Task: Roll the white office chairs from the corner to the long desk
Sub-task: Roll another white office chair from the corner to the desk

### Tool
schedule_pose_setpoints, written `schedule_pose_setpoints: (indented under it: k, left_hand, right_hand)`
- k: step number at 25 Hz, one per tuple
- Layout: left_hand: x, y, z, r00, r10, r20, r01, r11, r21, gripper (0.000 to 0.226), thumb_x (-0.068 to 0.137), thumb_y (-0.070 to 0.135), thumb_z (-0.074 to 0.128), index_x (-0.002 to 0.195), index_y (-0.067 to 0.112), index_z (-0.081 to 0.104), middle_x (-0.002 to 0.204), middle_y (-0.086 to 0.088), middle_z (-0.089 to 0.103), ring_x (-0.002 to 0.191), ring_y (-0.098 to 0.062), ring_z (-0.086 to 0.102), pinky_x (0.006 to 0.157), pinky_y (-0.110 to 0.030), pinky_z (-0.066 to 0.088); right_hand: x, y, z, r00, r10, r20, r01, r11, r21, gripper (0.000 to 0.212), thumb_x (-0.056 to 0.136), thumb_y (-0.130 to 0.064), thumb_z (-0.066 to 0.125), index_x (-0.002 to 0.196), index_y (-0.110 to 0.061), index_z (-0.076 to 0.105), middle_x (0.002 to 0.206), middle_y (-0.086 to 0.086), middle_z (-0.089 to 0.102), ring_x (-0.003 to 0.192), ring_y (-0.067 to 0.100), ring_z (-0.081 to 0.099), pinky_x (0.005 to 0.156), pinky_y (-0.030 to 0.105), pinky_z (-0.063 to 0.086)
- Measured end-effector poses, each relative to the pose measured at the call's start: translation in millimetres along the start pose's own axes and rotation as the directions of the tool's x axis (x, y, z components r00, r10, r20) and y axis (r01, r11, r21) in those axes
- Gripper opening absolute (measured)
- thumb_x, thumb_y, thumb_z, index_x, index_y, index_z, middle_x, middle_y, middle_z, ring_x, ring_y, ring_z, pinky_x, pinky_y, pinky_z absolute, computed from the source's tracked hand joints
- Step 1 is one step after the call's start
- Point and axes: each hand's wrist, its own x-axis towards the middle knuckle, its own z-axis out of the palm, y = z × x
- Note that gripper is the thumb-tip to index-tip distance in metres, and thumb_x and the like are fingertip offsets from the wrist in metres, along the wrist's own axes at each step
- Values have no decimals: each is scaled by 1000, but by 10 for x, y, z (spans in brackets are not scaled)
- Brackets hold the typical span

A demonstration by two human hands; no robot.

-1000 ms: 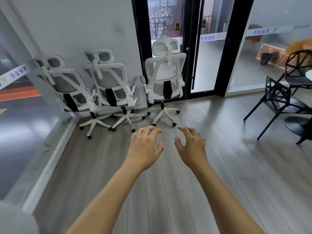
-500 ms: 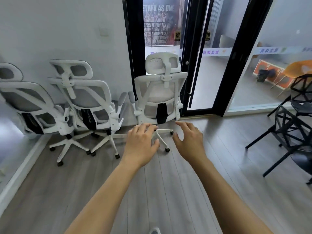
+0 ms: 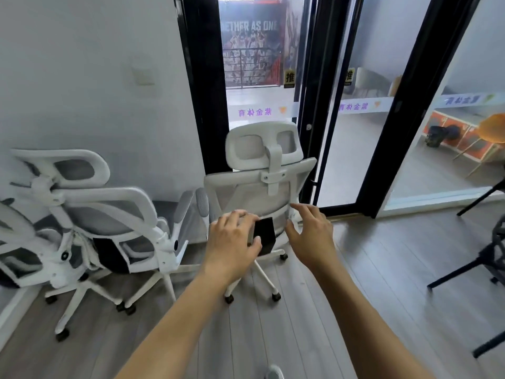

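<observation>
**A:** If you count from the left, how many white chairs stand in that corner?

**B:** Three. The left chair (image 3: pixel 16 242) is cut off by the frame edge. The middle chair (image 3: pixel 109 214) stands just beside it. Both have their backs tilted and sit close to the white wall (image 3: pixel 82 77), which carries one switch (image 3: pixel 143 75).

**A:** And the third?

**B:** The right chair (image 3: pixel 262 181) stands upright in front of the black-framed glass door (image 3: pixel 202 105), with its back facing the camera. Its armrest is close to the middle chair's armrest. Three of its castors show on the grey plank floor (image 3: pixel 355 269).

**A:** What about the hands?

**B:** Two bare hands, both stretched toward the right chair's back. The left hand (image 3: pixel 232 247) is in front of the lower backrest, with the fingers spread and loosely bent and the thumb across the black lumbar block. It grasps nothing that I can see. The right hand (image 3: pixel 311 236) is at the backrest's right edge, with the fingers apart and relaxed, also holding nothing. I cannot tell whether either hand touches the mesh.

**A:** And further right?

**B:** A black chair (image 3: pixel 492 258) stands at the right edge. It is cut off, so I cannot say whether there is one or more. One orange chair (image 3: pixel 492 129) stands beyond the glass. One shoe (image 3: pixel 273 373) tip shows at the bottom, between the forearms.
</observation>
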Motion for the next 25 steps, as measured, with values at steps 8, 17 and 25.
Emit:
schedule_pose_setpoints:
  k: [8, 17, 25]
  left_hand:
    - [2104, -669, 671, 993, -119, 24, 118, 992, 35, 46, 97, 46, 46, 140, 30, 45, 146, 2, 43, 134, -20, 38, 113, -38, 30]
    - [2958, -1109, 1085, 957, -287, -38, 287, 958, -21, 86, 93, 65, 44, 159, 29, 0, 167, -4, 6, 152, -26, 15, 119, -51, 18]
    - [2903, -1282, 1449, 947, -311, -82, 306, 950, -69, 112, 84, 79, 45, 154, 25, -24, 113, -7, 67, 119, -30, 57, 122, -58, 7]
  right_hand:
    - [2345, 713, 795, 996, 81, 32, -82, 997, 9, 46, 95, -35, 61, 139, -26, 56, 138, 4, 58, 127, 30, 53, 110, 48, 38]
    - [3642, 1327, 1214, 943, 288, 165, -266, 953, -144, 96, 90, -82, 20, 159, -16, 22, 163, 13, 29, 152, 28, 23, 124, 51, 12]
    - [3421, 1481, 1230, 964, 260, -63, -264, 962, -72, 72, 92, -80, 18, 79, -15, 47, 88, 2, 51, 98, 33, 52, 92, 48, 42]
